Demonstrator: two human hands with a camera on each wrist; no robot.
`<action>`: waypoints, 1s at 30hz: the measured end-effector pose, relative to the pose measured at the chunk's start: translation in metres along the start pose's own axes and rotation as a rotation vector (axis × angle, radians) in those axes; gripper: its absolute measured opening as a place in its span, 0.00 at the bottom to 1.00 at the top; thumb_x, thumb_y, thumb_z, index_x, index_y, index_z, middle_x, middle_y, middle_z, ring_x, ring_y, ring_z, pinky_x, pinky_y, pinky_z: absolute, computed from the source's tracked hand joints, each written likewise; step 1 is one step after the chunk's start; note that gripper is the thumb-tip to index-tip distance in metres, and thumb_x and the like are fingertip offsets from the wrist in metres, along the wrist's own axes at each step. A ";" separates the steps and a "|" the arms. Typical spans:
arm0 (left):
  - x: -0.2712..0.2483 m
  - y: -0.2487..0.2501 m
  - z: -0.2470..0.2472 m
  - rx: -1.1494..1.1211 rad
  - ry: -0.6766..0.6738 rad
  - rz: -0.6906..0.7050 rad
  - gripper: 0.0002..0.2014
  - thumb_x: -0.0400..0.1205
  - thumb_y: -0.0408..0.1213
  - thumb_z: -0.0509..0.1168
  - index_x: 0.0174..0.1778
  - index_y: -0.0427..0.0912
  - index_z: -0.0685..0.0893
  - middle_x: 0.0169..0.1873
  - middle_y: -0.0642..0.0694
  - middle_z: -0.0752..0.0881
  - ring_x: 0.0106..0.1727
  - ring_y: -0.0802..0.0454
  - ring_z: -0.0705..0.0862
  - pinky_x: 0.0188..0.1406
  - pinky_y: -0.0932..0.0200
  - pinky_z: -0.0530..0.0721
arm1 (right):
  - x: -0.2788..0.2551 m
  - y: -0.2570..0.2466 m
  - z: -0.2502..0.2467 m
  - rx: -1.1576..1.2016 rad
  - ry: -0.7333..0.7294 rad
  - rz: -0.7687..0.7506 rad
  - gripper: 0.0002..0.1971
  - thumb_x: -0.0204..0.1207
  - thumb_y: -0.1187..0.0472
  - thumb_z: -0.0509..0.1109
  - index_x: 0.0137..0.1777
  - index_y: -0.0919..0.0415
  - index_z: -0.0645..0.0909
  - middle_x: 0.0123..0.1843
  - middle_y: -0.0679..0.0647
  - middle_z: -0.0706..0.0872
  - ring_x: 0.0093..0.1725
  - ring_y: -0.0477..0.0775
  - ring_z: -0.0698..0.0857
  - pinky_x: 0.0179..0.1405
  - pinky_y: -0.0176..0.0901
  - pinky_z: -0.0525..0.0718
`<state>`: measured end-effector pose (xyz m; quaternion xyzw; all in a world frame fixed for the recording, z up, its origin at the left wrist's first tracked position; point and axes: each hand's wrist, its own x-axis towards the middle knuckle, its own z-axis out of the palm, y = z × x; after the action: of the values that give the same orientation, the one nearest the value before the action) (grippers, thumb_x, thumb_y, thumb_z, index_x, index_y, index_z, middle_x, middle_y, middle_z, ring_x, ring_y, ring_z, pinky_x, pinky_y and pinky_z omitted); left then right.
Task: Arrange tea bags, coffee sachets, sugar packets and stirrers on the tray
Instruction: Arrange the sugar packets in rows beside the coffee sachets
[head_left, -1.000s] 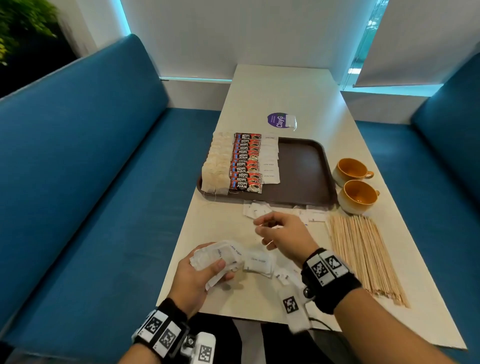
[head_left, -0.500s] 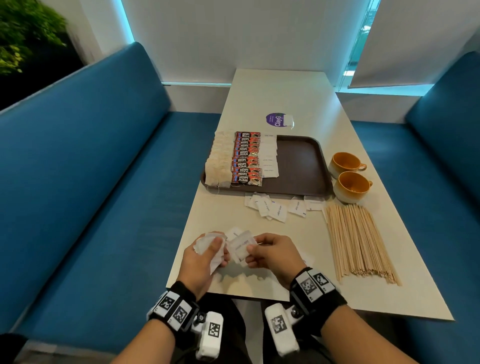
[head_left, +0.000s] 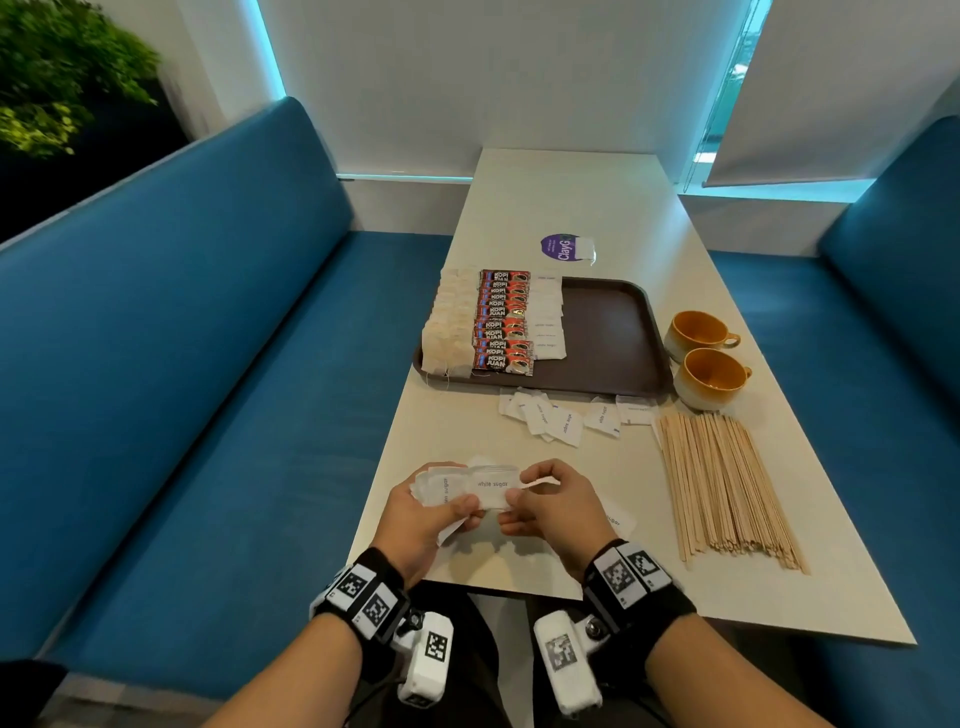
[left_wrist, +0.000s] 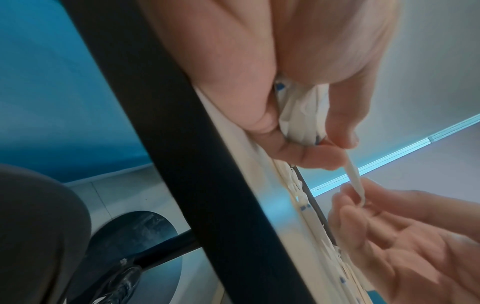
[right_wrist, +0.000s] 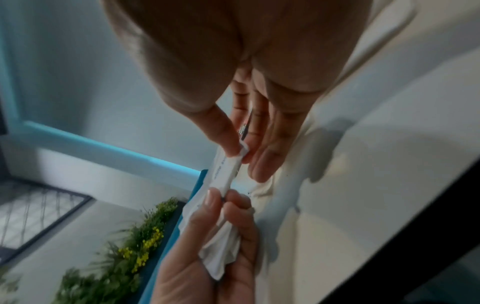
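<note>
My left hand (head_left: 431, 512) grips a bunch of white sugar packets (head_left: 441, 486) over the table's near edge; the bunch (left_wrist: 301, 115) shows bundled between its fingers in the left wrist view. My right hand (head_left: 550, 506) pinches one end of a single white sugar packet (head_left: 492, 486) that reaches across to the left hand; the packet (right_wrist: 226, 170) shows edge-on between thumb and fingers. On the brown tray (head_left: 608, 332) lie rows of tea bags (head_left: 449, 327), red coffee sachets (head_left: 501, 322) and sugar packets (head_left: 548, 317). Loose sugar packets (head_left: 556, 418) lie before the tray. Wooden stirrers (head_left: 722, 483) lie at the right.
Two yellow cups (head_left: 704, 358) stand right of the tray. A purple sticker (head_left: 561, 247) sits behind it. One sugar packet (head_left: 618, 519) lies by my right wrist. Blue benches (head_left: 182, 364) flank the table on both sides.
My right hand came back from near the loose packets to the left hand, carrying a packet. Both hands now meet at the near edge, with the packet held between them.
</note>
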<state>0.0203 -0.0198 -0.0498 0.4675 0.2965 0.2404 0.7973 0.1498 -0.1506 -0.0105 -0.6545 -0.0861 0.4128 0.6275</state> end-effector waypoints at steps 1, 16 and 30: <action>0.000 0.000 0.000 -0.012 -0.002 -0.008 0.20 0.72 0.17 0.75 0.59 0.30 0.83 0.46 0.27 0.88 0.36 0.42 0.90 0.27 0.61 0.86 | 0.000 0.001 0.000 -0.053 0.007 -0.050 0.10 0.77 0.77 0.73 0.51 0.66 0.77 0.40 0.66 0.86 0.36 0.63 0.89 0.44 0.57 0.94; -0.001 0.006 -0.002 -0.013 -0.032 -0.113 0.14 0.83 0.42 0.69 0.55 0.33 0.85 0.46 0.25 0.88 0.35 0.37 0.85 0.30 0.53 0.89 | -0.007 -0.004 0.004 -0.248 -0.149 -0.171 0.18 0.71 0.78 0.79 0.54 0.57 0.93 0.45 0.63 0.94 0.39 0.58 0.92 0.50 0.49 0.93; 0.000 0.003 -0.003 -0.084 -0.026 -0.056 0.21 0.73 0.25 0.78 0.61 0.31 0.82 0.43 0.28 0.87 0.37 0.39 0.87 0.36 0.50 0.89 | 0.007 -0.004 -0.006 -0.137 -0.058 -0.146 0.15 0.70 0.78 0.80 0.53 0.63 0.93 0.45 0.66 0.93 0.38 0.60 0.92 0.47 0.47 0.93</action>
<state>0.0179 -0.0164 -0.0485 0.4283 0.2887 0.2240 0.8264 0.1603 -0.1497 -0.0107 -0.6756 -0.1795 0.3780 0.6070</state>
